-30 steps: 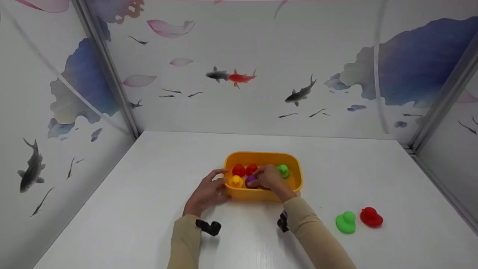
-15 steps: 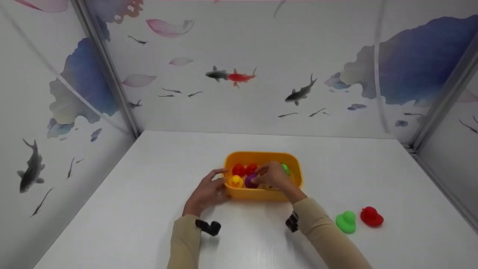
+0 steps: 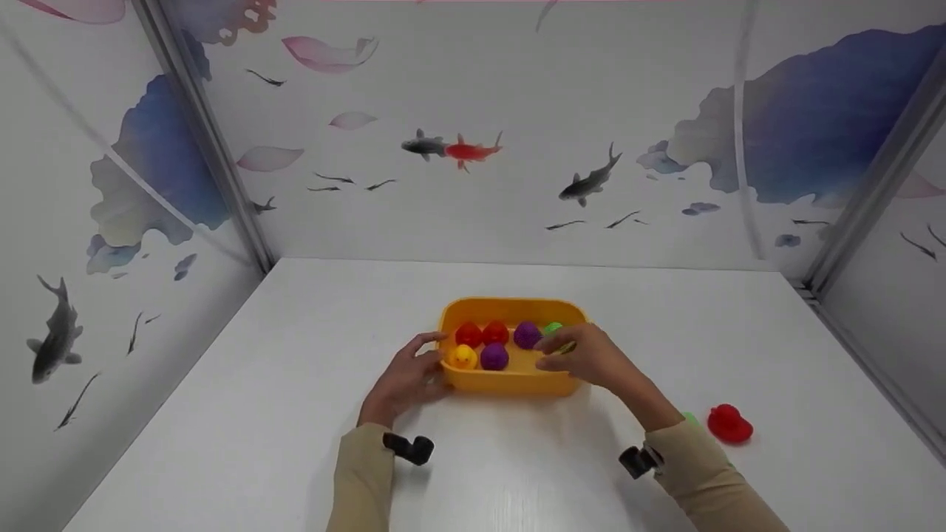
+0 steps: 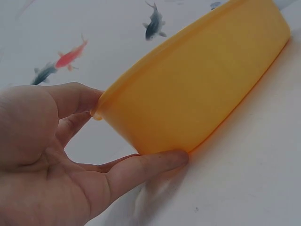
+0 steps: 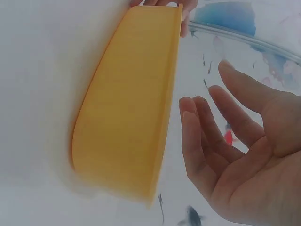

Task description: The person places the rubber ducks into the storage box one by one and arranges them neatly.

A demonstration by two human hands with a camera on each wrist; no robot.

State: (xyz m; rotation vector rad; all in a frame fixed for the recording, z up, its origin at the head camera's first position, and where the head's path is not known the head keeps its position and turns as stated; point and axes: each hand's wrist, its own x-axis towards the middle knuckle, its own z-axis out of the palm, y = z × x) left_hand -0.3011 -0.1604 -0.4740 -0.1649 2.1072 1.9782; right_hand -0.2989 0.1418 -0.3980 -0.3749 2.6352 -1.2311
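A yellow plastic bin (image 3: 510, 383) stands on the white table. My left hand (image 3: 405, 378) holds its left end, fingertips at the rim and thumb (image 4: 155, 165) low along the side wall. Over the bin's right front corner is my right hand (image 3: 595, 358), empty, its fingers apart and slightly bent. Inside, a yellow toy duck (image 3: 463, 357) and a purple toy (image 3: 494, 357) are in front. Behind them are two red toys (image 3: 468, 335), another purple toy (image 3: 527, 335) and a green toy (image 3: 553, 328), partly covered by the right hand.
On the table to the right lies a red toy duck (image 3: 730, 425). Next to it, a green duck (image 3: 690, 418) is mostly hidden by the right sleeve. White panels printed with fish (image 3: 591, 177) enclose the table at the back and sides.
My right hand has let go of the front purple toy and moved right and back towards the bin's edge, uncovering the second purple toy. The left hand keeps its place.
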